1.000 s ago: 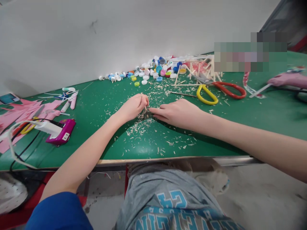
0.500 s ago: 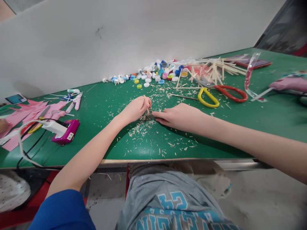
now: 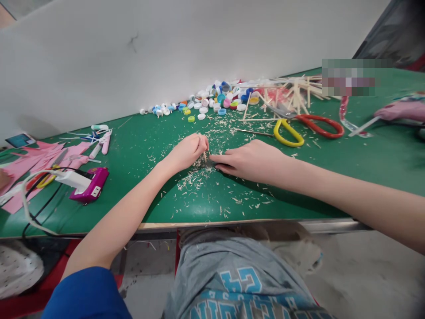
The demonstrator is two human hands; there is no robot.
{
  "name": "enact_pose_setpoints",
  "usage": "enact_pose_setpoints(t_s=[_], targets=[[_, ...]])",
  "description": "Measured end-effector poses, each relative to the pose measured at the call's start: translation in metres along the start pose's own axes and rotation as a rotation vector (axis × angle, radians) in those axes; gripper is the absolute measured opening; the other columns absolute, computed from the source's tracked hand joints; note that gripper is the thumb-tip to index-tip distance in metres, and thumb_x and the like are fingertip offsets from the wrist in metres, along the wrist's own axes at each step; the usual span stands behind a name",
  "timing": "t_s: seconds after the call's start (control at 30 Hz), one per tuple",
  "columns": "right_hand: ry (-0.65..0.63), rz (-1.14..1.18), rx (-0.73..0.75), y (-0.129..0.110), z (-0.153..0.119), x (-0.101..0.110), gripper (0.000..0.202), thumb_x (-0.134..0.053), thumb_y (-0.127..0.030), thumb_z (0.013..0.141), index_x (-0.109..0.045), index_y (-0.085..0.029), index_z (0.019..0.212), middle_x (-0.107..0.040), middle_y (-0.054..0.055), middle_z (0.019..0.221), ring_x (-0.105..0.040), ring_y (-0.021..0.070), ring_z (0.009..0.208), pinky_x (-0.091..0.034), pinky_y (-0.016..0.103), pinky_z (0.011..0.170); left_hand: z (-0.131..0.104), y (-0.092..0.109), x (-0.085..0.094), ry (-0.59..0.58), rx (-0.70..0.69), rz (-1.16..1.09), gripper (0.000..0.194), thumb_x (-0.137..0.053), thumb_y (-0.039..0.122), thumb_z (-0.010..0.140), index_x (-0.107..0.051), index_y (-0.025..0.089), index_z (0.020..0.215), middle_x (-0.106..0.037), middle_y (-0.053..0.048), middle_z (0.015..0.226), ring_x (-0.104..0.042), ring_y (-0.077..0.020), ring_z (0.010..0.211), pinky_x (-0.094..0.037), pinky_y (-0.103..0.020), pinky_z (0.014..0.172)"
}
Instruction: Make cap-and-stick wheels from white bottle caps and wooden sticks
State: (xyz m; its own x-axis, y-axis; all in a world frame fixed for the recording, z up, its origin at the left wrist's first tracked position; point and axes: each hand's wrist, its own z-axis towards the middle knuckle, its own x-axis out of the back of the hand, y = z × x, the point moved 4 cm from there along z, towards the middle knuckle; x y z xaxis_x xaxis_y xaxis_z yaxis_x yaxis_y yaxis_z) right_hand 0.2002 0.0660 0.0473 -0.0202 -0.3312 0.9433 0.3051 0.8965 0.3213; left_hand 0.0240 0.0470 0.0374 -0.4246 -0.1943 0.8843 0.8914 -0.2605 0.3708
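My left hand (image 3: pixel 189 149) is closed in a pinch around a short wooden stick (image 3: pixel 205 157), which points down at the green tabletop. Opposite it, my right hand (image 3: pixel 252 158) rests low on the table, its index finger stretched towards the stick's lower end. Between the right fingers and the stick is a small grey blade (image 3: pixel 210 163); most of it is hidden by the hand. Thin wood shavings (image 3: pixel 195 177) lie under and around both hands.
Behind the hands are a heap of bottle caps (image 3: pixel 221 98), wooden sticks (image 3: pixel 300 95) and scissors with yellow and red handles (image 3: pixel 288 134). A pink glue gun (image 3: pixel 398 113) lies right. To the left are a purple power socket (image 3: pixel 94 188), cables and pink sheets (image 3: pixel 28 161).
The view has shifted very slightly. Both hands stay in nearly the same place, with the stick still between the left fingers and the right hand's wrist slightly raised.
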Motion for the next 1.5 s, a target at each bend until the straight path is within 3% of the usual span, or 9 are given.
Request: enact_pose_setpoints(t_s=[0.3, 0.5, 0.7, 1.0, 1.5], targets=[[0.157, 0.011, -0.062, 0.0094, -0.0005, 0.0011, 0.047, -0.026, -0.044, 0.109, -0.061, -0.031, 0.137, -0.071, 0.001, 0.084, -0.050, 0.0121, 0.058, -0.014, 0.029, 0.054, 0.0002, 0.0023, 0.0016, 0.013, 0.000, 0.009, 0.041, -0.023, 0.031, 0.105, -0.058, 0.020, 0.085, -0.069, -0.008, 0.092, -0.062, -0.0192, 0.098, -0.049, -0.035, 0.097], [0.011, 0.006, 0.023, 0.0012, 0.0001, -0.0062, 0.042, -0.031, -0.041, 0.108, -0.059, -0.030, 0.137, -0.071, 0.001, 0.084, -0.041, 0.0107, 0.050, -0.013, 0.030, 0.052, -0.0002, 0.0048, 0.0027, 0.014, -0.003, 0.007, 0.042, -0.023, 0.031, 0.105, -0.056, 0.021, 0.081, -0.069, -0.009, 0.091, -0.063, -0.0190, 0.096, -0.049, -0.035, 0.097], [-0.056, 0.025, 0.019, 0.0013, 0.0010, -0.0050, 0.041, -0.032, -0.043, 0.108, -0.056, -0.033, 0.140, -0.069, 0.000, 0.080, -0.046, 0.0130, 0.053, -0.016, 0.029, 0.050, 0.0000, 0.0064, 0.0029, 0.012, -0.018, 0.014, 0.041, -0.023, 0.031, 0.105, -0.055, 0.021, 0.081, -0.069, -0.008, 0.091, -0.063, -0.0188, 0.097, -0.049, -0.034, 0.096], [0.059, 0.003, 0.009, 0.0024, -0.0023, -0.0041, 0.046, -0.030, -0.042, 0.109, -0.052, -0.030, 0.147, -0.071, 0.001, 0.086, -0.046, 0.0114, 0.051, -0.014, 0.030, 0.050, 0.0003, 0.0037, 0.0019, 0.016, -0.027, 0.026, 0.040, -0.024, 0.030, 0.104, -0.055, 0.021, 0.081, -0.070, -0.008, 0.093, -0.063, -0.0190, 0.099, -0.049, -0.035, 0.098], [0.037, -0.011, 0.022, 0.0006, -0.0053, -0.0048, 0.042, -0.031, -0.040, 0.108, -0.058, -0.030, 0.138, -0.069, 0.001, 0.081, -0.038, 0.0100, 0.048, -0.011, 0.031, 0.053, -0.0005, 0.0073, 0.0033, 0.008, -0.018, 0.040, 0.040, -0.024, 0.030, 0.104, -0.056, 0.021, 0.081, -0.069, -0.008, 0.092, -0.063, -0.0190, 0.096, -0.049, -0.035, 0.097]])
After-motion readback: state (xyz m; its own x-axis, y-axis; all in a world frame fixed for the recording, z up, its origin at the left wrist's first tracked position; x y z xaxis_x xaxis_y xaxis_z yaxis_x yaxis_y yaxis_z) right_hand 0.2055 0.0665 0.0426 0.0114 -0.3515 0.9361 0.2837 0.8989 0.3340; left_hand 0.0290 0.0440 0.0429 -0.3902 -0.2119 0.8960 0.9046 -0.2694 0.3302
